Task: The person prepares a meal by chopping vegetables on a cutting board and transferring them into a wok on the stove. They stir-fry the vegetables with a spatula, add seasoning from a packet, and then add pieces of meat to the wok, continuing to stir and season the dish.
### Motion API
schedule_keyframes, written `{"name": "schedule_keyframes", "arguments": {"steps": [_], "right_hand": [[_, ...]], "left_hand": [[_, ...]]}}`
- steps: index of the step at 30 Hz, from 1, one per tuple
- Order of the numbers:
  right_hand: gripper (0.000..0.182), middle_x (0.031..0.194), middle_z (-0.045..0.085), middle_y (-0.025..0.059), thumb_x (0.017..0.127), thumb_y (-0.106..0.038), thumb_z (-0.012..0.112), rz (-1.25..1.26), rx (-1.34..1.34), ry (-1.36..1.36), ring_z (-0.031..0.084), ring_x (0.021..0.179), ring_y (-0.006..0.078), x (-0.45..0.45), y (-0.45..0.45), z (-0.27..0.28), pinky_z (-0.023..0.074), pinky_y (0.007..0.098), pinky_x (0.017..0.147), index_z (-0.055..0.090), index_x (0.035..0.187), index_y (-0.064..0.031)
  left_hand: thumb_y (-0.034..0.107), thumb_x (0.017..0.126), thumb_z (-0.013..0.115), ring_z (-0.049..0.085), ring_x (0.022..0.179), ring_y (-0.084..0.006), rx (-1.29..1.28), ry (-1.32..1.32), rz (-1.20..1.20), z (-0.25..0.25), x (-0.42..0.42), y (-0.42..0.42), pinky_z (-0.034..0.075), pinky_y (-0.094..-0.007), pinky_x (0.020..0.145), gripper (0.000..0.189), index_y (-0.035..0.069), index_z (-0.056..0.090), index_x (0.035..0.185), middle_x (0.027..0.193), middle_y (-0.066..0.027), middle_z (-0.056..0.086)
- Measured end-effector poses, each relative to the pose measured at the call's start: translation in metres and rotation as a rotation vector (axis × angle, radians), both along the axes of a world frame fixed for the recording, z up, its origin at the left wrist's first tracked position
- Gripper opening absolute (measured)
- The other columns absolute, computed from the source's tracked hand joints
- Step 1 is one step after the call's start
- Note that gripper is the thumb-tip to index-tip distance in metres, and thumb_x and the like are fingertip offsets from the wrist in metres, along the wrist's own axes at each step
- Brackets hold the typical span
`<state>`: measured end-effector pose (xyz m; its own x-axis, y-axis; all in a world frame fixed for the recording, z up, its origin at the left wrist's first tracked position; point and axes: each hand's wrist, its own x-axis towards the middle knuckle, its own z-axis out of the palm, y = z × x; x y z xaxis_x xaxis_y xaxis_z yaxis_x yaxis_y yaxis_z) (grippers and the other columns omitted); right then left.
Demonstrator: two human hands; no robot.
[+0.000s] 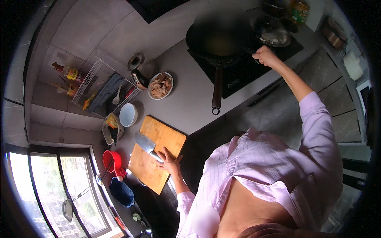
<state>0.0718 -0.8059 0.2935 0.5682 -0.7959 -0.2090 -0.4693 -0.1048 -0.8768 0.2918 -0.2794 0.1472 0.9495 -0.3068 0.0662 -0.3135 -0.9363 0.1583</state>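
My right hand [265, 56] is closed around the dark handle of a utensil that reaches into a black wok [205, 56] on the cooktop [238, 84]. A dark blur hides much of the wok's inside; something yellowish shows faintly there. My left hand [169, 162] rests with spread fingers on a wooden cutting board [162, 128], at the handle of a cleaver [145, 142]. The cleaver lies flat on the board; whether my fingers grip its handle, I cannot tell. A white bowl of sliced meat or mushroom pieces [160, 85] stands between board and wok.
An empty light bowl [128, 114], a plastic basket [104, 131] and a wire rack [86, 80] stand along the wall. A red strainer or pot [111, 160] and a blue basin [122, 193] sit beyond the board. A glass lid [275, 35] lies right of the wok.
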Motion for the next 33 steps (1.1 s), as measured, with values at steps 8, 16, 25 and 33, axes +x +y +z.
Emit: {"name": "schedule_keyframes", "arguments": {"steps": [8,16,25,33], "right_hand": [[0.026,0.045,0.035,-0.0027,0.078,-0.016,0.057,0.114,0.024,0.060,0.029,0.034,0.0054,-0.006,-0.009,0.001,0.0184,0.0223,0.031,0.048,0.057,-0.0041],[0.035,0.045,0.036,-0.0018,0.077,-0.013,0.058,0.036,-0.037,0.189,0.030,0.036,0.0049,-0.075,0.041,0.071,0.0204,0.0219,0.032,0.036,0.050,-0.0086],[0.028,0.047,0.035,-0.0026,0.078,-0.013,0.059,-0.142,0.024,0.049,0.030,0.038,0.0049,0.010,0.053,0.024,0.0200,0.0222,0.033,0.042,0.057,-0.0069],[0.029,0.046,0.038,0.0000,0.079,-0.018,0.060,-0.240,0.051,0.101,0.030,0.036,0.0066,0.040,0.039,-0.001,0.0195,0.0223,0.033,0.045,0.059,-0.0043]], "left_hand": [[0.021,0.048,0.081,0.011,0.126,-0.0484,0.008,0.105,-0.015,0.005,0.007,0.004,0.011,-0.0624,0.098,0.095,0.024,0.035,0.131,0.143,-0.0095,0.018],[0.026,0.055,0.079,0.014,0.128,-0.0423,-0.178,0.037,-0.214,0.026,0.029,-0.006,0.013,-0.0579,0.100,0.075,0.012,0.049,0.123,0.140,-0.0162,0.023],[0.009,0.075,0.067,0.039,0.120,-0.0244,-0.974,0.657,-0.275,0.034,0.070,-0.059,0.039,-0.0325,0.092,0.045,-0.006,0.050,0.114,0.128,-0.0174,0.041],[0.007,0.077,0.065,0.053,0.102,-0.0195,-0.769,0.531,-0.488,0.021,0.084,-0.065,0.043,-0.0307,0.085,0.036,-0.007,0.054,0.107,0.107,-0.0138,0.058]]}}
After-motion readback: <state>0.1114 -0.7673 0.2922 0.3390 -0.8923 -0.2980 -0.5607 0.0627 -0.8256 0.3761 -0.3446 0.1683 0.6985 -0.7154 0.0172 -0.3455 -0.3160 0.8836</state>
